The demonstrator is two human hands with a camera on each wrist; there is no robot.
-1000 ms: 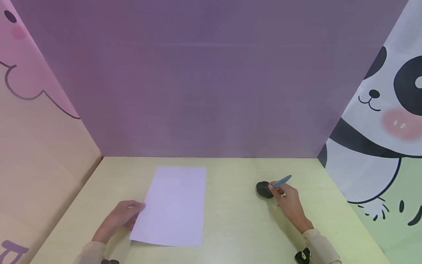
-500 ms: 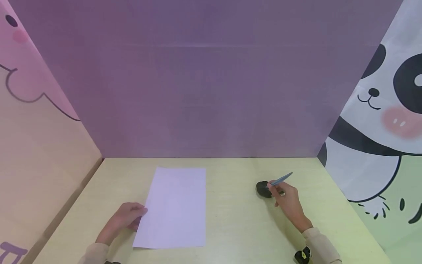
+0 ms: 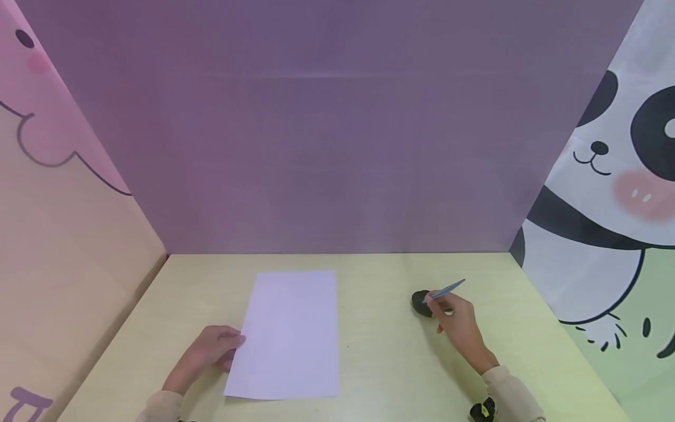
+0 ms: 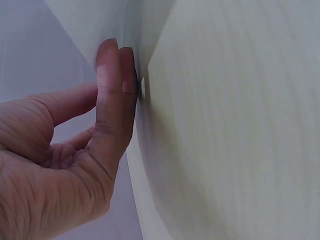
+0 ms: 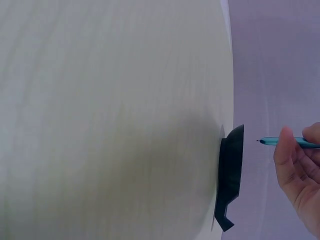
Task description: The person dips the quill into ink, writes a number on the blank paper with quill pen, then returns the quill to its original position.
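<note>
From the head view the whole scene lies open: a pale yellow-green desk walled by a purple back panel, a pink and peach cartoon panel on the left and a panda panel on the right. A white sheet of paper lies flat left of the middle of the desk, and the left hand rests on the desk with its fingers against the sheet's left edge. The left wrist view adds what the head view cannot resolve: the left hand's fingers lie straight and together, pressed to the paper's edge, a released grip that clasps nothing. Well apart to the right, the right hand pinches a slim teal pen, its upper end slanting up and to the right, over a small black object that sits on the desk. The right wrist view shows the pen's tip just beside the black object but not touching it, and shows that object as low and flat with a small notch at one end. At the lower left of the cartoon panel a purple mark is cut off and unreadable; no brand or label can be read anywhere
</note>
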